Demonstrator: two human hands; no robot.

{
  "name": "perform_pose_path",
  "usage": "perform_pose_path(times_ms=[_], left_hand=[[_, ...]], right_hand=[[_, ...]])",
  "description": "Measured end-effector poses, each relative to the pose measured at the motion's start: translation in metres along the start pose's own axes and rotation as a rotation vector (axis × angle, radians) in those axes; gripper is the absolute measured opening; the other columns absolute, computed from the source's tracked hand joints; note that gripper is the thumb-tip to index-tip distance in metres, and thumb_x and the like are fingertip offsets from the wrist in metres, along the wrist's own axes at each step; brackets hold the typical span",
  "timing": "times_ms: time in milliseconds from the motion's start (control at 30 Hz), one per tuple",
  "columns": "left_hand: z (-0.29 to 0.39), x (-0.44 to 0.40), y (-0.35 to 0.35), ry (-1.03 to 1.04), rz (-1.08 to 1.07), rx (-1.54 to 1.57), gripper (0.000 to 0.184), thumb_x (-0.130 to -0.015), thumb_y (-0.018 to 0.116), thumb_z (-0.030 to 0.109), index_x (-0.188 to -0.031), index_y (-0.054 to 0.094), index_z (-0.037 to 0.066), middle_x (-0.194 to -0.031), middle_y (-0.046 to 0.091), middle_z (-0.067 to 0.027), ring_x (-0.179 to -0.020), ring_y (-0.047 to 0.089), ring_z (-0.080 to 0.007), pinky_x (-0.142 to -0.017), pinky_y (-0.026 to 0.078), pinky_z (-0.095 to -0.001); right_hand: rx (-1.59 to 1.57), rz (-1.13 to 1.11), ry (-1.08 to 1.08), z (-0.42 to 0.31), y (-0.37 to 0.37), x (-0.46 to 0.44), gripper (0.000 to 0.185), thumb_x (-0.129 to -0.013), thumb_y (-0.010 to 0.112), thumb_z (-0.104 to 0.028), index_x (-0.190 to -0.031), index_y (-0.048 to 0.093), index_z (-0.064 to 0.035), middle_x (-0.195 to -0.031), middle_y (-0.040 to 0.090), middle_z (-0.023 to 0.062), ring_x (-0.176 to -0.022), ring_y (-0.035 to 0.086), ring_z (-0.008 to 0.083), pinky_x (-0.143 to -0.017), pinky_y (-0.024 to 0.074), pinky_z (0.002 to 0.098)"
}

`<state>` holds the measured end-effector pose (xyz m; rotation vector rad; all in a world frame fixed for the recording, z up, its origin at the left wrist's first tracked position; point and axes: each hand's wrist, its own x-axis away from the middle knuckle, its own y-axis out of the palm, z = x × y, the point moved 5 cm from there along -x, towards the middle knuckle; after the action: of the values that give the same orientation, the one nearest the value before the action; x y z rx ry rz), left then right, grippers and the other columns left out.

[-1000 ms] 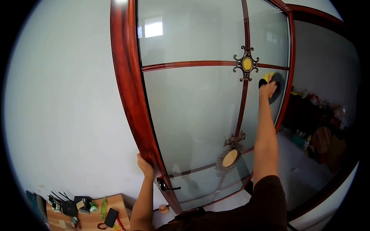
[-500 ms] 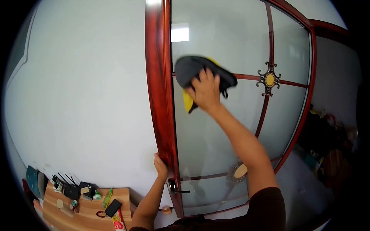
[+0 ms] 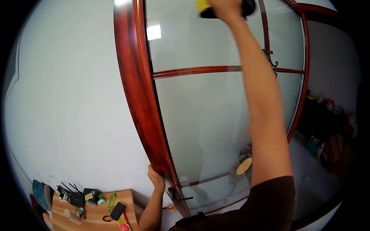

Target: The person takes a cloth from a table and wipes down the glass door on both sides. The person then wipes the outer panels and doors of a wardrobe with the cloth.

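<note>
Far left: a wood-topped desk (image 3: 90, 220), bearing a black phone (image 3: 118, 211), a green bottle (image 3: 111, 201) and a black router (image 3: 76, 199).

Next: your left hand (image 3: 155, 178), grip closed at the outer edge of the door's red-brown frame (image 3: 140, 96), low down, just above the black handle (image 3: 181, 197); its hold is unchanged.

Centre: pale, glossy glass (image 3: 200, 111), crossed by thin red bars, with a bright window reflection at upper left.

Top, right of centre: the cloth (image 3: 249, 7), dark with a yellow part, bunched and partly out of view. Your right hand (image 3: 226, 7) has its grip on it, the fingertips cut off by the top edge. Changed: the cloth has risen from beside the crossbar to the upper pane, so your reach is longer and the lower glass is less covered.

Right: a scrolled metal ornament (image 3: 274, 61), partly behind your forearm; beyond the door, a dim room.
</note>
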<state>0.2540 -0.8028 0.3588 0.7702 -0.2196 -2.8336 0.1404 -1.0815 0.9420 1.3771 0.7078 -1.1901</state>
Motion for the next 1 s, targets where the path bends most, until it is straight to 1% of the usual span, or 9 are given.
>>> perform_pose_path(times_ms=[67,100,200,333,400,533,667,767,1000], left_hand=[[0.0,0.0,0.002,-0.039,-0.007,0.075,0.054,-0.106,0.023,0.032,-0.098,0.061,-0.006,-0.091,0.066,-0.0123,-0.084,0.059,-0.0212,-0.081,0.046,-0.0343],[0.001,-0.002,0.001,-0.057,-0.015,0.102,0.054,-0.106,0.024,0.033,-0.099,0.061,-0.006,-0.092,0.066,-0.0123,-0.085,0.059,-0.0212,-0.081,0.046,-0.0341],[-0.007,-0.004,-0.004,-0.01,-0.03,0.072,0.054,-0.106,0.024,0.033,-0.1,0.06,-0.006,-0.094,0.065,-0.0127,-0.087,0.057,-0.0217,-0.084,0.045,-0.0336],[-0.014,-0.006,0.0,-0.056,-0.063,0.104,0.054,-0.106,0.024,0.034,-0.106,0.06,-0.007,-0.104,0.066,-0.0158,-0.094,0.06,-0.0245,-0.09,0.045,-0.0344],[-0.012,-0.008,0.006,-0.085,-0.07,0.138,0.055,-0.106,0.023,0.034,-0.108,0.06,-0.006,-0.106,0.066,-0.0165,-0.096,0.061,-0.0255,-0.091,0.045,-0.0347],[-0.021,-0.004,0.007,-0.068,-0.078,0.118,0.056,-0.105,0.021,0.034,-0.112,0.06,-0.006,-0.106,0.066,-0.0168,-0.098,0.061,-0.0265,-0.092,0.045,-0.0347],[-0.003,0.0,0.012,-0.163,-0.18,0.141,0.057,-0.105,0.02,0.034,-0.117,0.06,-0.006,-0.105,0.067,-0.0155,-0.097,0.061,-0.0247,-0.092,0.046,-0.0349],[0.001,0.004,0.009,-0.16,-0.246,0.128,0.056,-0.105,0.02,0.032,-0.114,0.06,-0.006,-0.102,0.067,-0.0139,-0.094,0.061,-0.0225,-0.089,0.046,-0.0335],[0.015,0.021,-0.009,-0.087,-0.313,0.111,0.038,-0.104,0.027,0.024,-0.085,0.049,-0.001,-0.078,0.049,-0.007,-0.075,0.044,-0.0171,-0.071,0.041,-0.0315]], right_hand=[[0.071,-0.384,0.241,0.071,-0.019,0.02,0.06,-0.099,0.041,-0.046,-0.132,0.052,0.0026,-0.133,0.051,0.0246,-0.126,0.047,0.0349,-0.104,0.0363,0.0413],[0.248,-0.086,0.089,0.119,-0.005,0.045,0.041,-0.092,0.051,-0.046,-0.121,0.061,-0.0182,-0.114,0.058,0.0098,-0.115,0.049,0.0341,-0.084,0.0464,0.0496],[0.577,-0.226,-0.09,0.231,-0.027,0.143,0.034,-0.095,0.053,-0.032,-0.124,0.056,-0.0154,-0.11,0.054,0.0145,-0.108,0.052,0.0357,-0.084,0.0496,0.0469],[0.393,-0.29,0.475,0.317,-0.085,0.291,0.057,-0.084,0.06,-0.005,-0.138,0.049,-0.0187,-0.111,0.052,0.0192,-0.112,0.047,0.041,-0.091,0.0448,0.0494],[0.526,-0.385,0.234,0.329,-0.114,0.383,0.065,-0.08,0.06,-0.002,-0.142,0.045,-0.0151,-0.108,0.051,0.021,-0.109,0.046,0.0443,-0.094,0.0404,0.0493],[0.314,-0.238,0.532,0.238,-0.182,0.529,0.05,-0.079,0.058,-0.003,-0.128,0.051,0.0001,-0.094,0.047,0.0227,-0.09,0.044,0.0424,-0.08,0.0367,0.0457],[0.471,-0.581,0.66,0.102,-0.21,0.61,0.048,-0.092,0.052,-0.013,-0.138,0.043,-0.0006,-0.095,0.047,0.0258,-0.09,0.045,0.0419,-0.08,0.0364,0.0482],[0.213,-0.66,1.092,-0.003,-0.21,0.576,0.045,-0.102,0.046,-0.031,-0.091,0.049,0.012,-0.097,0.049,0.0314,-0.094,0.046,0.0455,-0.082,0.0349,0.0535],[-0.214,-0.599,0.253,-0.152,-0.188,0.409,0.047,-0.089,0.06,-0.026,-0.123,0.053,0.0069,-0.132,0.048,0.0274,-0.127,0.036,0.0482,-0.109,0.0177,0.0587]])
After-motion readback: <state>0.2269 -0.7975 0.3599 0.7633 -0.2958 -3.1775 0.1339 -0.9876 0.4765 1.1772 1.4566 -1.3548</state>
